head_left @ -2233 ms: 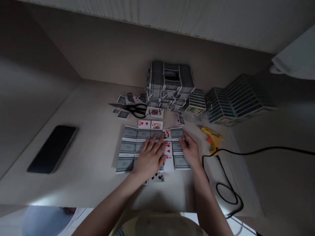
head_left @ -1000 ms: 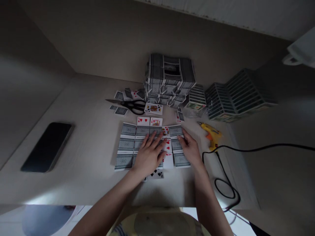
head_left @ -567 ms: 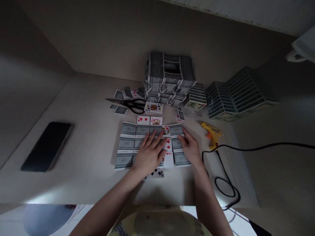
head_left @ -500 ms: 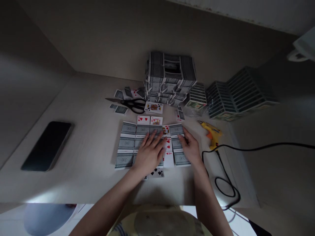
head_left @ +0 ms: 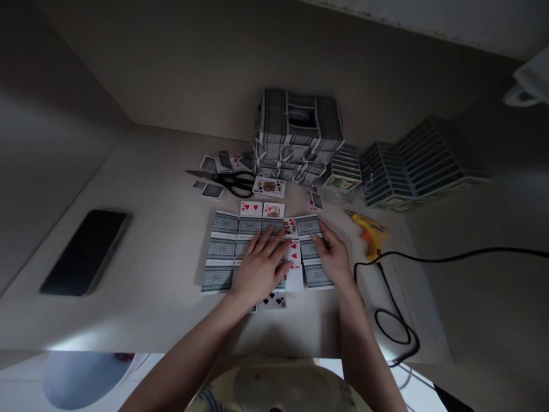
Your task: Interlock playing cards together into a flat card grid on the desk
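A flat panel of playing cards [head_left: 221, 249] lies in front of me, mostly patterned backs in rows. My left hand [head_left: 262, 266] rests on its middle with the fingers spread. A strip of face-up cards [head_left: 294, 277], with a four and an ace of hearts, shows just right of that hand. Along the panel's right edge, my right hand [head_left: 334, 254] touches the right column of cards [head_left: 316, 274], thumb on top and fingers stretched along the side. Face-up cards stick out beyond the far edge, among them a five of hearts [head_left: 251, 208]; an eight [head_left: 274, 300] pokes out at the near edge.
Black scissors [head_left: 235, 182] and loose cards lie beyond the panel. Behind stands a structure built of cards [head_left: 298, 134], with stacked card boxes [head_left: 412, 166] to its right. A yellow glue gun [head_left: 369, 232] and its black cable lie right; a phone [head_left: 86, 252] lies left.
Both hands stay in the same places on the cards. Only a slight shift of the whole view shows.
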Tool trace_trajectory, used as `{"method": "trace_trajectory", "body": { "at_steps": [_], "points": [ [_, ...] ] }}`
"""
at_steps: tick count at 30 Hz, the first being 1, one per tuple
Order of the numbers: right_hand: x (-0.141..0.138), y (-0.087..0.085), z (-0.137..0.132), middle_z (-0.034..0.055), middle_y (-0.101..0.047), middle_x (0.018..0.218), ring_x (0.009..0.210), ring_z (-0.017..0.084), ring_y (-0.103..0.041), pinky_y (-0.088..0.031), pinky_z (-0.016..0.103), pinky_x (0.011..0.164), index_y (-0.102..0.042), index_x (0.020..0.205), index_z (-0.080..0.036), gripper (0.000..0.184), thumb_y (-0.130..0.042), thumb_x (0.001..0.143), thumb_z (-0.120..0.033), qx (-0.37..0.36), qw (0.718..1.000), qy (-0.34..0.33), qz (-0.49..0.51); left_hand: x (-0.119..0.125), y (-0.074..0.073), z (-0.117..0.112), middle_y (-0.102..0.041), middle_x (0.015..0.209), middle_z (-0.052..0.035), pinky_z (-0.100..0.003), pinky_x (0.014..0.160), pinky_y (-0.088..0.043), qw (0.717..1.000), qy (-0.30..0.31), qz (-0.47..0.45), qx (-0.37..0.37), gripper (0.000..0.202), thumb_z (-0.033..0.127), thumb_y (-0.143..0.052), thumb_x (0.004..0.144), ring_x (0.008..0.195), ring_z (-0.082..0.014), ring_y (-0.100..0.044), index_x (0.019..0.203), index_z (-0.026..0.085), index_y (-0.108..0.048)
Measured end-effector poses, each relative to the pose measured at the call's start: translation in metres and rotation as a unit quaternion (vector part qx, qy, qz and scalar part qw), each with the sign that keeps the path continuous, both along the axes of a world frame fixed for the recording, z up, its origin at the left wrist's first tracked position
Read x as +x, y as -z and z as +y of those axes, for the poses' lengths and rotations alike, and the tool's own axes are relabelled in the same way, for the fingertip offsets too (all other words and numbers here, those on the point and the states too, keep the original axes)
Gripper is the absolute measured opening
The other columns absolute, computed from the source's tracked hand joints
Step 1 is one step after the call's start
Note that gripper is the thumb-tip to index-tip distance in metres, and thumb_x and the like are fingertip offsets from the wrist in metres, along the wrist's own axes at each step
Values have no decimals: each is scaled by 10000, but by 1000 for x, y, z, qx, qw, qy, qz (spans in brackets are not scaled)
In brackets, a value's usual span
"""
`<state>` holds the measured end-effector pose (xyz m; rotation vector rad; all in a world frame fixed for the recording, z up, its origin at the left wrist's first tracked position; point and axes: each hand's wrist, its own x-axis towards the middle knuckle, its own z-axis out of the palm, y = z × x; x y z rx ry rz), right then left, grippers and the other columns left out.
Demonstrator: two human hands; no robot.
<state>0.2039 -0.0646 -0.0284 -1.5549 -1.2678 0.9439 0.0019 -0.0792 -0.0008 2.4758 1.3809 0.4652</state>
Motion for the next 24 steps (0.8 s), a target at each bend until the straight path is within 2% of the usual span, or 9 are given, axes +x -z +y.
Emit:
{"method": "trace_trajectory", "body": {
  "at_steps": [11, 17, 24],
  "points": [
    [-4, -1, -1, 59, -590, 1263, 1095, 232, -589, -443, 423, 979, -481, 1321, -227, 523, -534, 828, -392, -11, 1000, -8, -5, 1, 2, 0, -397, 1439, -22, -486, 1138, -234, 1000, -3, -17, 15, 420, 411, -443, 889, 1370, -248, -280, 1277, 263, -502],
    [-7, 1, -3, 46, -532, 1332, 1204, 229, -511, -378, 412, 1047, -428, 1359, -238, 581, -559, 813, -386, 6, 1000, -9, -21, 2, 2, 1, -389, 1444, -20, -493, 1136, -233, 1000, -4, -12, 15, 421, 413, -444, 888, 1367, -250, -287, 1280, 270, -498],
    [-6, 0, -5, 32, -504, 1358, 1224, 233, -494, -361, 433, 1062, -385, 1378, -269, 655, -613, 774, -379, -9, 999, -32, 7, 1, 2, 2, -373, 1454, -20, -487, 1133, -241, 1000, -3, -10, 11, 432, 406, -450, 885, 1369, -251, -281, 1293, 270, -487]
  ]
}}
